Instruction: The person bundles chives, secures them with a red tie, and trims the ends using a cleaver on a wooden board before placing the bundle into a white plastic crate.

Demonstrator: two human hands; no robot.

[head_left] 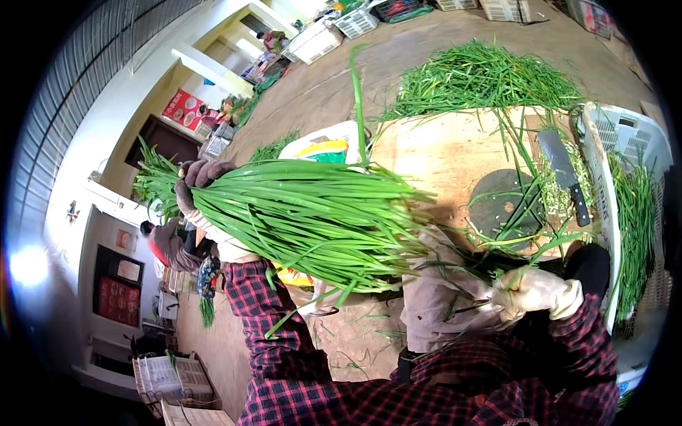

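Observation:
A thick bunch of green garlic chives [312,213] lies sideways in the air across the middle. My left hand [201,179], in a dark-stained glove, is wrapped round it near its left end. The leaves fan out to the right, and one blade stands upright from the bunch. Low on the right, above my lap, my right hand [536,292] wears a pale glove and is closed on a few loose chive leaves [472,304]. Just beyond it is a wooden board [419,142] bearing a dark round slab [494,199] and a cleaver [563,167] with a black handle.
A heap of chives [483,78] lies behind the board, and chopped bits surround the cleaver. At the right stands a white plastic crate [604,184] with more chives [632,234]. A printed sack [327,145] sits behind the bunch. Other people [174,245] work at the left.

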